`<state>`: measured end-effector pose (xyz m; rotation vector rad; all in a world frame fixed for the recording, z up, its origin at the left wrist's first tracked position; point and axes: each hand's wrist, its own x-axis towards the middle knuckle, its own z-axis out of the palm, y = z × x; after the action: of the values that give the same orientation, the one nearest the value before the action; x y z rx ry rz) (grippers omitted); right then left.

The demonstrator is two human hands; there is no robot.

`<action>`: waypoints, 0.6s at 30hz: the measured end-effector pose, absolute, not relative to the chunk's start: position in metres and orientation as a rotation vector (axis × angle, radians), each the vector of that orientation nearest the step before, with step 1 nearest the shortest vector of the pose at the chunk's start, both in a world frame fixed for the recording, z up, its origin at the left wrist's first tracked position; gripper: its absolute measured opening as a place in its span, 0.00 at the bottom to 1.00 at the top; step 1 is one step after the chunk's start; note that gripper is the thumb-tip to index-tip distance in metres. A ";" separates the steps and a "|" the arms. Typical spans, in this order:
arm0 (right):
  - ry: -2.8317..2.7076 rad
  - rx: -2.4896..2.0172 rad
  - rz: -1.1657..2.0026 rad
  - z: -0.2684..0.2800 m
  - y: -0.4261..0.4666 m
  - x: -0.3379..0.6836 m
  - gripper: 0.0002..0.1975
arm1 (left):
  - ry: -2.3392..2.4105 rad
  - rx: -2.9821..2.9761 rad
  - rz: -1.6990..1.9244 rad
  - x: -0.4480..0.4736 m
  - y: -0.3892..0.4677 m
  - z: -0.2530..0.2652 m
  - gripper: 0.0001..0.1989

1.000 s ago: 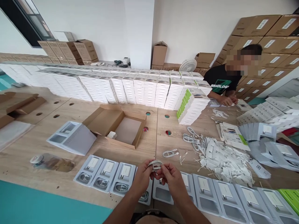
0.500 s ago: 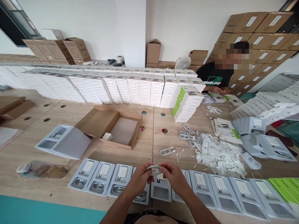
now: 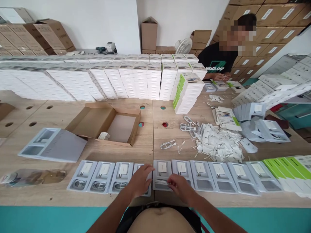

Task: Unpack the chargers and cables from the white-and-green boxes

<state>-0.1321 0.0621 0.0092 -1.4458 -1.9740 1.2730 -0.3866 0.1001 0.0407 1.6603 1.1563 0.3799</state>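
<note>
My right hand [image 3: 180,187] has its fingertips closed on a coiled white charging cable [image 3: 160,182], at the lower compartment of a grey plastic tray [image 3: 155,170]. A white charger plug [image 3: 162,167] lies in that tray's upper compartment. My left hand [image 3: 141,180] is open, fingers apart and holding nothing, over the tray just to the left, covering much of it. Further left, several trays hold a plug and a coiled cable [image 3: 98,185] each. To the right, a row of trays [image 3: 205,185] has plugs above and bare lower compartments.
Beyond the trays are a loose cable [image 3: 167,144], a heap of white pieces [image 3: 220,144] and an open cardboard box [image 3: 136,129]. Stacked trays [image 3: 65,145] and a plastic bottle [image 3: 34,177] stand left. White boxes [image 3: 187,97] form a wall behind. A co-worker [image 3: 216,64] is at back right.
My hands have moved down from above the trays and parted. The coiled cable, held between both hands before, is now in my right hand at the tray. The view has tilted down.
</note>
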 end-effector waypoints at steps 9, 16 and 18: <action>-2.481 -1.271 0.505 -0.040 0.053 -0.144 0.05 | 1.108 2.179 0.081 -0.355 0.090 -0.002 0.16; -2.588 -1.225 0.189 -0.071 0.037 -0.156 0.07 | 1.243 2.371 -0.028 -0.354 0.090 -0.021 0.15; -2.628 -1.225 0.156 -0.080 0.042 -0.164 0.11 | 1.274 2.389 -0.059 -0.352 0.088 -0.029 0.18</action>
<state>-0.1642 0.0423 -0.0797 -1.2246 -2.6281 0.1561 -0.3523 0.0884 -0.0293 2.3895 1.2737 -0.0587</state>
